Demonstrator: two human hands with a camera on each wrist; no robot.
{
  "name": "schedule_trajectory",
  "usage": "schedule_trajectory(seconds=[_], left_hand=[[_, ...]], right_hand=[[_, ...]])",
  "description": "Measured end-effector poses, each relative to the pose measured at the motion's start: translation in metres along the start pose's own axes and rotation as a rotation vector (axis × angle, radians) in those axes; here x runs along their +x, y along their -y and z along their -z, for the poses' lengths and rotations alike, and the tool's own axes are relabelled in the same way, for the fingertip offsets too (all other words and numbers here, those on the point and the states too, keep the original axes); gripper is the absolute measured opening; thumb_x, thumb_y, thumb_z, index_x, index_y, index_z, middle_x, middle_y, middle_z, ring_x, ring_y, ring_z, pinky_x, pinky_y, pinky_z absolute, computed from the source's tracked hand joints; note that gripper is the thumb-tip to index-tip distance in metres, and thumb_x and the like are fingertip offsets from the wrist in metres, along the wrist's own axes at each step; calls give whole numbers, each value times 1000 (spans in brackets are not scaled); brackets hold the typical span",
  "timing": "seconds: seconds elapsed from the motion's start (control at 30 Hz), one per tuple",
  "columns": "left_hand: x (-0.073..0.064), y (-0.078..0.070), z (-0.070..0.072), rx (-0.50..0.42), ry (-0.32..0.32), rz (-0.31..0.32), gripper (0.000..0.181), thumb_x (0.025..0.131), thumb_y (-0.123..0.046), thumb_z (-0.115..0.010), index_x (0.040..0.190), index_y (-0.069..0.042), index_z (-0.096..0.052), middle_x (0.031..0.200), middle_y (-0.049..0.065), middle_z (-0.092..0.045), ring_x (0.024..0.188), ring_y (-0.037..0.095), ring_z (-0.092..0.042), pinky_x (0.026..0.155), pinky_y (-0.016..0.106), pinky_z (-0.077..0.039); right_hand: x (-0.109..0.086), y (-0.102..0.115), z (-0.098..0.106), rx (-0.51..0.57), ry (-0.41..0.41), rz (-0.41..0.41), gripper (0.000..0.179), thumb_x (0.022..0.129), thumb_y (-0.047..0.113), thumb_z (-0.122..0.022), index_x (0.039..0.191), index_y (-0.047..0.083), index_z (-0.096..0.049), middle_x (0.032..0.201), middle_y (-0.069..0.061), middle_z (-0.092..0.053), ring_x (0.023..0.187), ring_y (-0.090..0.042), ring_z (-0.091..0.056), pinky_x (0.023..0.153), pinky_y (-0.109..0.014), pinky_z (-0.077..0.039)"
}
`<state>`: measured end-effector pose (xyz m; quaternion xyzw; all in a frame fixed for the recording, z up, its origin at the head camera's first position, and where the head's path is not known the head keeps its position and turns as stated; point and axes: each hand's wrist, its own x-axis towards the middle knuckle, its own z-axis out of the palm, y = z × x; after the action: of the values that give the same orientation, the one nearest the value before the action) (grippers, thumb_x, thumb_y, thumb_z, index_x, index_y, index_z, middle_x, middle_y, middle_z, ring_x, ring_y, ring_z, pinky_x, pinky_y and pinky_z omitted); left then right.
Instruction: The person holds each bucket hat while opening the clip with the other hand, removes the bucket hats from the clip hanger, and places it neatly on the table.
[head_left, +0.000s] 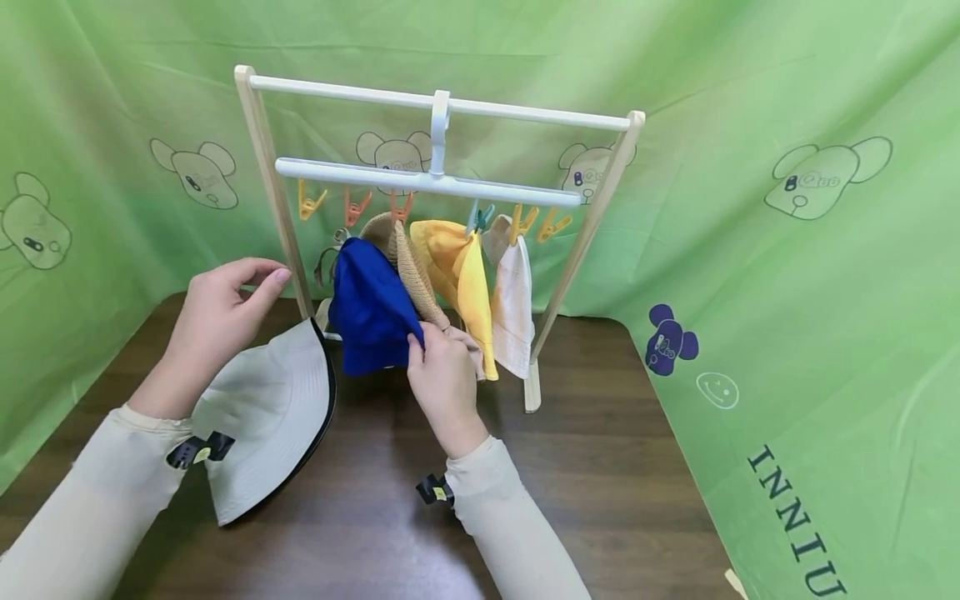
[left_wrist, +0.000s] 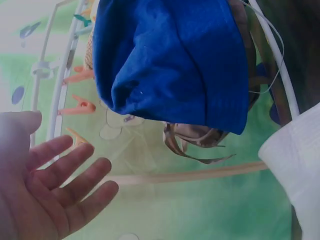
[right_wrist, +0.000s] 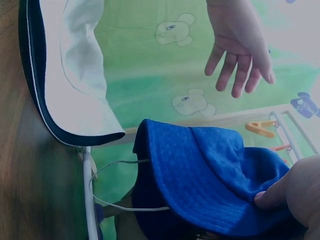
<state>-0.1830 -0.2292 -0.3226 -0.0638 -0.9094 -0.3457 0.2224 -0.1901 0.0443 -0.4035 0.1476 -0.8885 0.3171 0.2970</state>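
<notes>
My right hand [head_left: 448,375] pinches the edge of a blue bucket hat [head_left: 371,312], thumb on the outside of the cloth in the right wrist view. The hat is in front of the hanging hats, below the orange clips [head_left: 356,208]; whether a clip touches it cannot be told. A thin pale cord [right_wrist: 120,205] loops from its brim. My left hand [head_left: 225,304] is in the air left of the blue hat, holding nothing, its fingers loosely spread in the left wrist view [left_wrist: 65,185]. Below it lies a white bucket hat [head_left: 273,400] with a dark-edged brim.
A wooden rack with a white top bar [head_left: 337,90] holds a white hanger [head_left: 360,175] with several coloured clips. A tan woven hat [head_left: 408,267], a yellow hat [head_left: 472,292] and a pale hat [head_left: 513,308] hang there. A green curtain [head_left: 720,67] encloses the brown table [head_left: 600,483].
</notes>
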Motion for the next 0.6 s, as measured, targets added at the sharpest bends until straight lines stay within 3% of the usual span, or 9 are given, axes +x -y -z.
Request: schedule_trajectory(seconds=[0.17, 0.4, 0.47, 0.6], left_hand=[[-15, 5, -3, -7, -2, -21, 40, 103, -48, -57, 120, -16, -74, 112, 1, -74, 90, 8, -62, 75, 16, -44], [-36, 11, 1, 10, 125, -40, 34, 103, -45, -61, 125, -22, -72, 123, 1, -72, 104, 21, -66, 82, 23, -47], [-40, 12, 2, 5, 127, -58, 31, 103, -42, -62, 126, -23, -72, 124, 0, -71, 108, 20, -65, 83, 24, -47], [-47, 14, 1, -11, 88, -110, 26, 102, -33, -65, 124, -22, -73, 124, -2, -71, 113, 8, -61, 83, 12, -42]], right_hand=[[-3, 2, 0, -1, 8, 15, 13, 98, 16, -69, 105, 6, -74, 83, -8, -76, 64, -22, -71, 54, -36, -56], [-7, 4, -1, -10, 17, 37, 13, 98, 15, -69, 105, 5, -74, 84, -8, -76, 65, -21, -72, 54, -36, -57], [-6, 4, -1, -15, 10, 49, 13, 98, 15, -69, 105, 5, -74, 84, -9, -77, 65, -22, -73, 54, -36, -57], [-4, 4, -1, -31, 13, 66, 13, 98, 16, -69, 104, 6, -74, 84, -8, -77, 66, -21, -73, 54, -35, -57]])
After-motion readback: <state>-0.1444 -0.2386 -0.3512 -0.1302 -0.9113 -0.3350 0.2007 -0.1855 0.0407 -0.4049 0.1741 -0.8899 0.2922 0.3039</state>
